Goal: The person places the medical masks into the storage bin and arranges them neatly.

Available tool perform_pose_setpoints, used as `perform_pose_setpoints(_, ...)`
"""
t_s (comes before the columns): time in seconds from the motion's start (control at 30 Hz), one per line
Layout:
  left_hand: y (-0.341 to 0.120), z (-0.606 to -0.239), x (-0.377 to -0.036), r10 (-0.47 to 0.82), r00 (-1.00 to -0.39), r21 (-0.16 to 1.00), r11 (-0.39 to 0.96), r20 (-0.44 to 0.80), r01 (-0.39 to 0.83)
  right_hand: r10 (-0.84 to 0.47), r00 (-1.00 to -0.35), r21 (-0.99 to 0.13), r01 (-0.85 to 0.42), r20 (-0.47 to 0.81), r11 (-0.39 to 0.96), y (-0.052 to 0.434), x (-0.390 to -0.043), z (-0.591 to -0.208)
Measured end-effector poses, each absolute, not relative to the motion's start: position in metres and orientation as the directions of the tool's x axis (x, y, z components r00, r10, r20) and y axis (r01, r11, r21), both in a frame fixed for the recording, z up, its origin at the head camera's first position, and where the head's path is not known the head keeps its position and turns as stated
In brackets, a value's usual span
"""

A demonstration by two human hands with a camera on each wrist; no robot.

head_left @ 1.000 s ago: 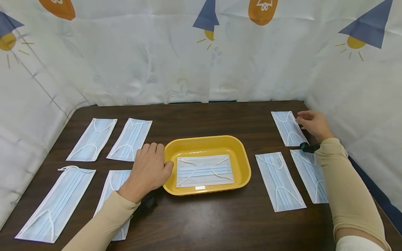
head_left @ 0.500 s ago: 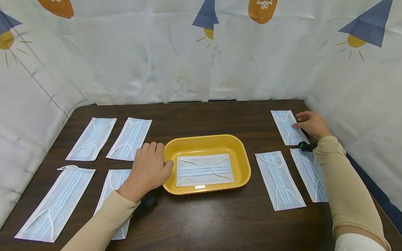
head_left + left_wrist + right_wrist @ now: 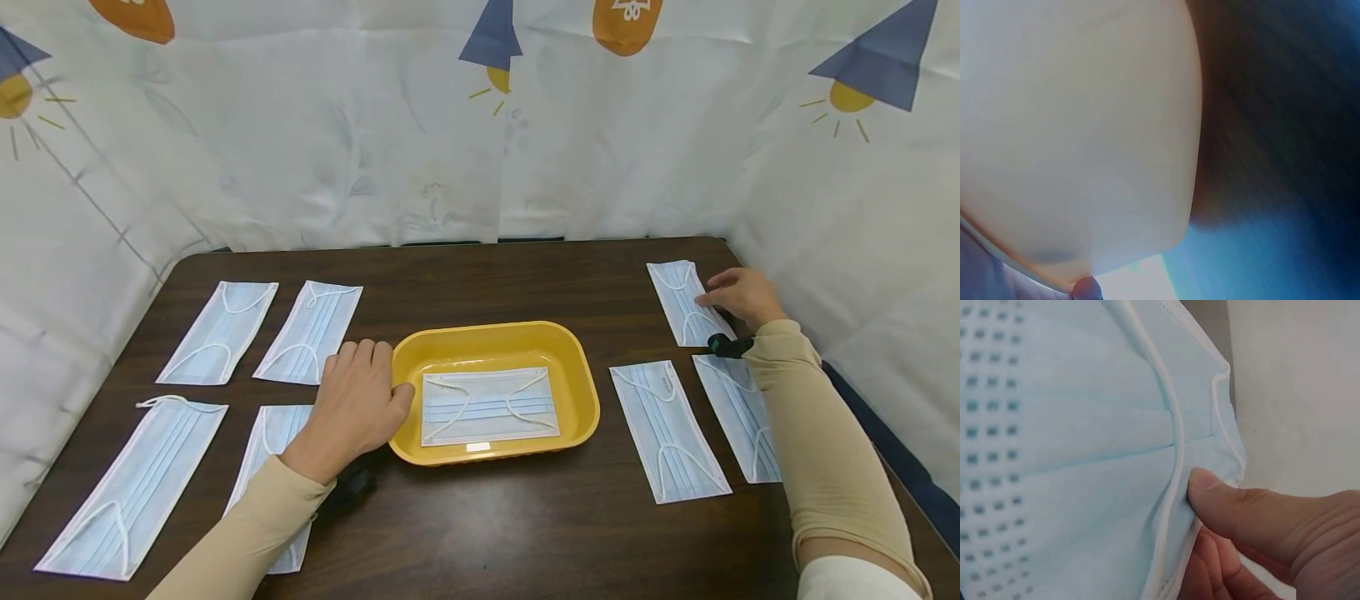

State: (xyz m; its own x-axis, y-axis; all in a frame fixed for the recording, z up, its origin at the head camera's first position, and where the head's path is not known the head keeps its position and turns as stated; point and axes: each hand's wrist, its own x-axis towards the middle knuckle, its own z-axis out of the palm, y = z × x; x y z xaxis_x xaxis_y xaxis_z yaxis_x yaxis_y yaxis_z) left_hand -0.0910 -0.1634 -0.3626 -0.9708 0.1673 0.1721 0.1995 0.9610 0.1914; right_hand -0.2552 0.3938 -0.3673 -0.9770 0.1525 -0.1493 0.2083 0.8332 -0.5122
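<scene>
The face mask (image 3: 1072,456) at the table's far right corner is soft, matt, pleated non-woven cloth. The yellow tray (image 3: 577,375) is smooth, slightly glossy plastic. The table (image 3: 480,525) is dark wood-grain with a low sheen.

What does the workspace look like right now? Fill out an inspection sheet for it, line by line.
Surface: dark wooden table, bare in front of the tray.
Job's things: yellow tray at centre, one face mask lying flat in it; far-right mask by the table's back right corner, its edge lifted.
Clutter: four masks laid flat left of the tray, two masks right of it.
Hands: left hand rests against the tray's left rim; right hand pinches the far-right mask's edge, thumb on top.
Cables: nothing seen.
Surroundings: white cloth backdrop printed with blue and orange shapes encloses the table.
</scene>
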Motion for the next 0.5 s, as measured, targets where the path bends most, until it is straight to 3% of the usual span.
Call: perform_pose_setpoints(0.5,-0.1636,-0.3637,-0.0909,0.177,-0.965,0.185,0.96,0.194,0.213,0.232,-0.954,-0.488,0.297,-0.189,0.821,0.389,-0.2563,-0.3622)
